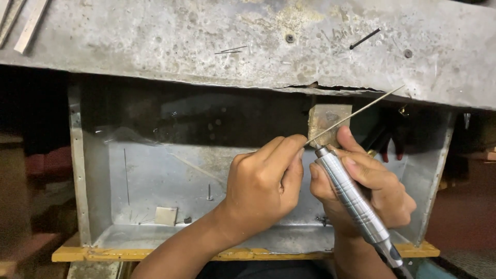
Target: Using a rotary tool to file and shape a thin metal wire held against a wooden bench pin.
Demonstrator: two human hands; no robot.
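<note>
1. Handpiece [351, 199], a ribbed silver rotary tool, lies in my right hand [369, 194], running from the near right corner up toward the middle of the scene; a long thin needle-like rod [356, 113] comes out of its tip and slants up to the far right, across the small wooden peg [328, 124] that sticks out from under the bench edge.
2. At the far left, flat metal strips [23, 20] lie on the worn grey bench top [155, 36].
3. Below it, the metal catch tray [82, 170] holds a small pale square of sheet [166, 216] at its near left, with a loose pin [209, 192] right of that.
4. My left hand [263, 188] sits in the middle, fingers curled together, index tip and thumb pinched at the base of the rod where it meets the handpiece.
5. My right hand is closed around the handpiece barrel, thumb on top, touching the left hand.
6. I judge the barrel stiff, fairly weighty and smooth, though its ribs help grip, so the ribbed middle is the place to hold it. The rod looks thin and easy to bend; I would pinch it only close to the chuck.
7. On the far right of the bench top lies a dark nail [365, 39].
</note>
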